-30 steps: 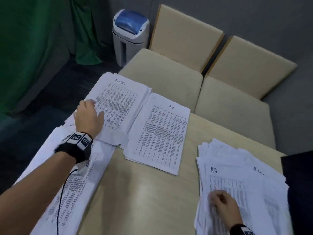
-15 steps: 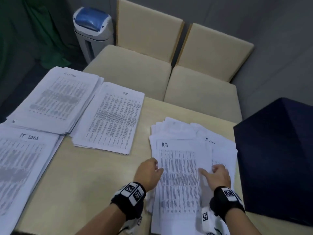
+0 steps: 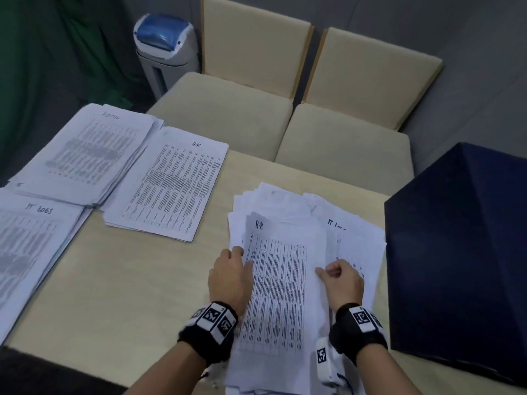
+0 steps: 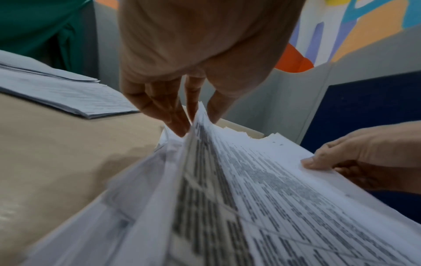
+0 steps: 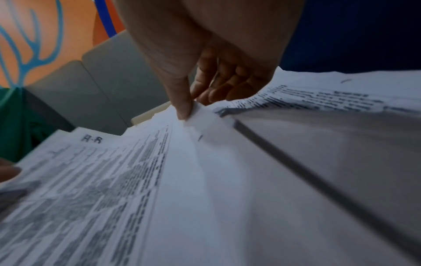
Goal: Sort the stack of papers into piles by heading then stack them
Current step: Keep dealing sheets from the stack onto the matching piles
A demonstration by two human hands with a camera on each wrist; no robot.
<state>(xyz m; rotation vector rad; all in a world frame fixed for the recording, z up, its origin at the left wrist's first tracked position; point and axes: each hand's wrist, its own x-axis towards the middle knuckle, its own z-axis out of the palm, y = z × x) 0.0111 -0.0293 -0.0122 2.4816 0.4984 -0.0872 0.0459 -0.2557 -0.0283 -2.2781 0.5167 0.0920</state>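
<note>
The loose unsorted stack (image 3: 288, 206) lies on the beige table (image 3: 128, 280), right of centre. Its top sheet, headed "H-R" (image 3: 282, 280), is held at both sides. My left hand (image 3: 241, 256) pinches the sheet's left edge; in the left wrist view that edge stands raised between the left hand's (image 4: 196, 122) thumb and fingers. My right hand (image 3: 328, 270) pinches the right edge, and the right wrist view shows the right hand's (image 5: 193, 102) thumb on top with curled fingers behind. Three sorted piles lie to the left: Admin (image 3: 85, 155), HR (image 3: 171, 183) and IT Logs (image 3: 28, 252).
A large dark blue box (image 3: 462, 252) stands on the table just right of the stack. Two beige chairs (image 3: 228, 115) (image 3: 348, 149) sit behind the far edge. A grey bin with a blue lid (image 3: 165, 49) and green cloth (image 3: 57, 52) are at the back left.
My left hand left the Admin pile and came right to the unsorted stack. Both hands now pinch the top H-R sheet, and its left edge has lifted.
</note>
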